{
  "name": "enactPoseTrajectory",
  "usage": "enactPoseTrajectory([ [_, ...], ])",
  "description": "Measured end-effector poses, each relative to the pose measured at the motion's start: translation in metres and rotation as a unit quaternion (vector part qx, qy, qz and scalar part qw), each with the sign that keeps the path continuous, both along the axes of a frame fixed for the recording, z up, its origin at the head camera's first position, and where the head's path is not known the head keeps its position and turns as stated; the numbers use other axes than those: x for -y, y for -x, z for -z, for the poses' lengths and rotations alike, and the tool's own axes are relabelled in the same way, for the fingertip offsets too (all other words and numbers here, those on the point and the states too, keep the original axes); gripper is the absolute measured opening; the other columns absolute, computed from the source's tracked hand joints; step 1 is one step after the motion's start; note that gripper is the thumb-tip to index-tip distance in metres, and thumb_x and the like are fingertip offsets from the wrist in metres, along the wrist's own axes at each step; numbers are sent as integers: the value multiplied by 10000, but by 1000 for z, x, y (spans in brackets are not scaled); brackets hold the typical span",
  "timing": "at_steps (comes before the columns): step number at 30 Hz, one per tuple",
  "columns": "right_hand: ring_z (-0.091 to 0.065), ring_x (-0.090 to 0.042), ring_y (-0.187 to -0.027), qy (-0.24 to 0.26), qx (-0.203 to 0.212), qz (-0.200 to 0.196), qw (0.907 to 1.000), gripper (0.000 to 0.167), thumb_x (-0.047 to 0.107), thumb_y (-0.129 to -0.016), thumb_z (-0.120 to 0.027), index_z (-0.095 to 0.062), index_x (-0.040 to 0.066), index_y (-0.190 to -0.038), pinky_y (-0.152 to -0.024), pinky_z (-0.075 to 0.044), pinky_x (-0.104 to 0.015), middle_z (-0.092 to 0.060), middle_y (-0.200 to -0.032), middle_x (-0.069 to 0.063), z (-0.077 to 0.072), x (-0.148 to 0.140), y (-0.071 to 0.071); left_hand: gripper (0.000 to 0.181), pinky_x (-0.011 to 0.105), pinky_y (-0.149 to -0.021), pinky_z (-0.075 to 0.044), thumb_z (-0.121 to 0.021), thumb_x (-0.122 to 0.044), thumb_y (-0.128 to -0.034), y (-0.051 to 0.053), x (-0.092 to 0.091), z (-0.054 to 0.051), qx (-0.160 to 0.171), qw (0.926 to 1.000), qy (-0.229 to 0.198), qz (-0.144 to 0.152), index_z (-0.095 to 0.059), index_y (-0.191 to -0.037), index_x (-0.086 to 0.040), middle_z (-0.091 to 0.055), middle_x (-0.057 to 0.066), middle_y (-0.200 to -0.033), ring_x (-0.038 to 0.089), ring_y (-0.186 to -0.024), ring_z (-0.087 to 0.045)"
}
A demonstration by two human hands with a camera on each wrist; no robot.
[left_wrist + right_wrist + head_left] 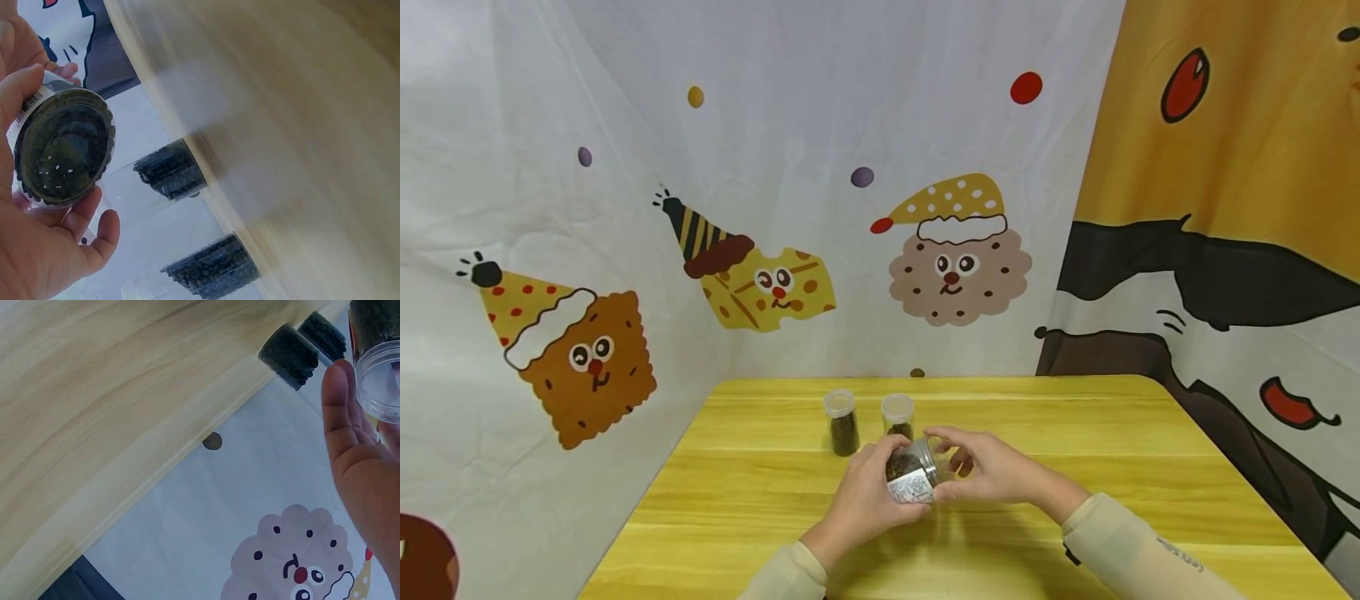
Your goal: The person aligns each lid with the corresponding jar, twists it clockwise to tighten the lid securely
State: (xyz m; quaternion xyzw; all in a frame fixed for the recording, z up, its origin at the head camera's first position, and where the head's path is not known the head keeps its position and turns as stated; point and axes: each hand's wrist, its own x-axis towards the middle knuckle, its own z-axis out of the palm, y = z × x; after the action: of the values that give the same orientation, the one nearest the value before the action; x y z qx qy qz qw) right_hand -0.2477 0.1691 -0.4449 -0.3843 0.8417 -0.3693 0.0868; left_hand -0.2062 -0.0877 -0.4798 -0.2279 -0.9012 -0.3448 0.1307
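Observation:
A clear jar [910, 475] with dark contents and a white printed label lies tilted on its side in the air above the table. My left hand [867, 493] grips its body, thumb and fingers wrapped round it. The jar's round base [62, 150] faces the left wrist camera. At the jar's other end, my right hand [992, 471] holds the clear ribbed rim [378, 381] between thumb and fingers. Whether that rim is a lid or the bare neck cannot be made out. The right hand's fingertips [340, 375] are partly hidden in the right wrist view.
Two slimmer clear jars with pale lids stand behind my hands: a left one [842, 425] and a right one [898, 411], both holding dark grains. The right one is partly hidden by the hands. A wood-grain table [737, 500] meets a printed cloth [797, 192] at the back.

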Motion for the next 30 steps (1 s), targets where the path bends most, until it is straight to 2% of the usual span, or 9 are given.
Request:
enactPoseTrajectory([
  [3,-744,-235,-1073,130,-180,-219,9995,877,407,-947,-830,-393,128,-1655,-889,-641,-363,-621,-1484,-144,1,0,1,846,264,-822,-575,-1020,-363,-691,0,1,-1,80,9998,-140,105,-568,-1386,-197,-724,-23,-1216,132,-1040,-658],
  [5,-739,-227,-1076,174,-193,-264,9993,872,401,-942,-837,-401,146,-1653,-906,-639,-360,-609,-1499,-122,1,0,0,844,246,-822,-586,-1015,-345,-704,1,1,-1,197,9992,-265,242,-556,-1396,-194,-725,-8,-1232,121,-1036,-674],
  [9,-729,-183,-977,269,-163,-238,9992,810,388,-942,-841,-458,158,-1618,-853,-640,-331,-654,-1399,-108,0,0,-1,854,228,-833,-597,-1006,-329,-734,0,2,-1,451,9966,-439,532,-530,-1429,-188,-717,18,-1274,104,-1047,-695],
  [12,-702,-114,-842,318,-207,-209,9991,772,377,-948,-836,-484,149,-1597,-758,-633,-297,-685,-1288,-94,1,2,-3,868,216,-824,-598,-1005,-319,-741,-2,1,0,455,9960,-443,623,-521,-1447,-178,-712,38,-1282,108,-1048,-697],
  [17,-650,-28,-744,278,-235,-91,9993,750,378,-957,-823,-488,151,-1589,-679,-606,-256,-714,-1177,-86,2,4,-6,872,206,-819,-601,-1006,-286,-721,-4,-3,2,247,9978,-361,501,-522,-1435,-161,-721,45,-1253,126,-1029,-704],
  [21,-645,-33,-745,244,-238,-50,9994,742,368,-969,-808,-479,138,-1592,-671,-598,-252,-730,-1158,-103,3,3,-5,856,202,-807,-600,-997,-270,-724,-5,-7,3,145,9986,-315,401,-523,-1426,-153,-715,39,-1245,132,-1030,-704],
  [25,-631,-33,-742,138,-237,44,9996,736,396,-968,-802,-480,177,-1593,-660,-587,-244,-726,-1143,-79,4,1,-5,837,189,-779,-594,-992,-257,-730,-6,-10,3,133,9985,-343,395,-527,-1416,-135,-711,47,-1226,129,-1008,-703],
  [28,-613,-41,-747,118,-558,165,9982,707,409,-979,-783,-491,198,-1587,-644,-570,-234,-706,-1117,-58,7,1,-6,853,194,-783,-593,-985,-282,-740,-6,-13,2,157,9987,-320,359,-526,-1438,-116,-716,55,-1230,127,-1007,-703],
  [30,-657,-78,-848,33,-985,340,9945,690,424,-990,-760,-495,203,-1588,-696,-592,-263,-710,-1202,-75,10,1,-9,867,204,-798,-596,-977,-318,-757,-6,-14,1,196,9986,-331,374,-534,-1468,-93,-720,62,-1258,124,-1019,-702],
])
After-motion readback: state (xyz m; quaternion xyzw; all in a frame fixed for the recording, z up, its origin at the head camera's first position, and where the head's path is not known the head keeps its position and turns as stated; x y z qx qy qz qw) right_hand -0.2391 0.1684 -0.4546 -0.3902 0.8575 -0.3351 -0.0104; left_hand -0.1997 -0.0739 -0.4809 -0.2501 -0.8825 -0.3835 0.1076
